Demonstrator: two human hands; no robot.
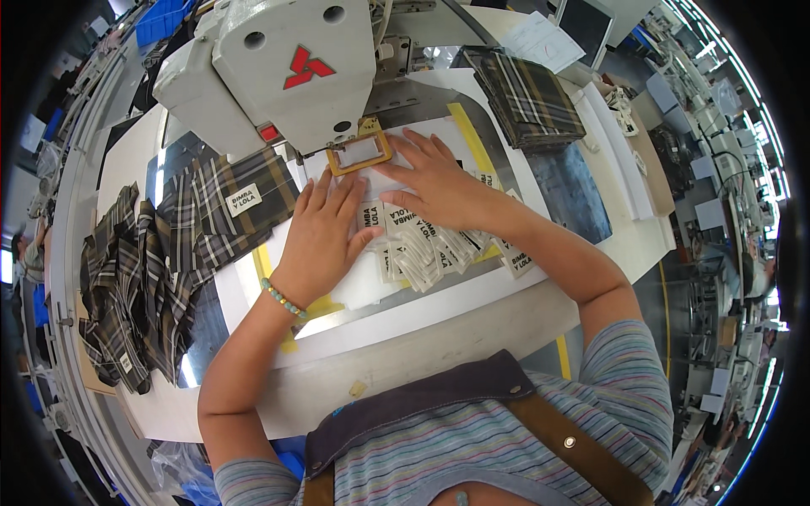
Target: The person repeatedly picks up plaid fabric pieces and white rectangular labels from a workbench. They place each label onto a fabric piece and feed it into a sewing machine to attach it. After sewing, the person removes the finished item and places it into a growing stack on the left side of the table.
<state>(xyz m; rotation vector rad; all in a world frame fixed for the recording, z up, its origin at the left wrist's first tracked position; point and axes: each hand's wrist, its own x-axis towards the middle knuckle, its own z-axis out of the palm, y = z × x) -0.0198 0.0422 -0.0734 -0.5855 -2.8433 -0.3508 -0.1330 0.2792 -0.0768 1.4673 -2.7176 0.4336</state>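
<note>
Both my hands lie flat, palms down, on the work surface under the sewing machine head [295,67]. My left hand [316,240] has its fingers stretched toward the near left edge of a small yellow-brown clamp frame [334,165]. At the frame's right side, the spread fingers of my right hand [434,181] come close to its edge; whether they touch it I cannot tell. Pale material shows inside the frame. Several white fabric labels [413,253] with dark print lie in a loose pile between my hands, partly under my right hand and wrist.
Left of my left hand lie plaid fabric pieces [181,228], one bearing a white label [243,200]; others hang over the table edge. A folded plaid stack [527,97] sits at the far right, near papers [544,42]. Yellow tape strips [474,139] mark the white sheet.
</note>
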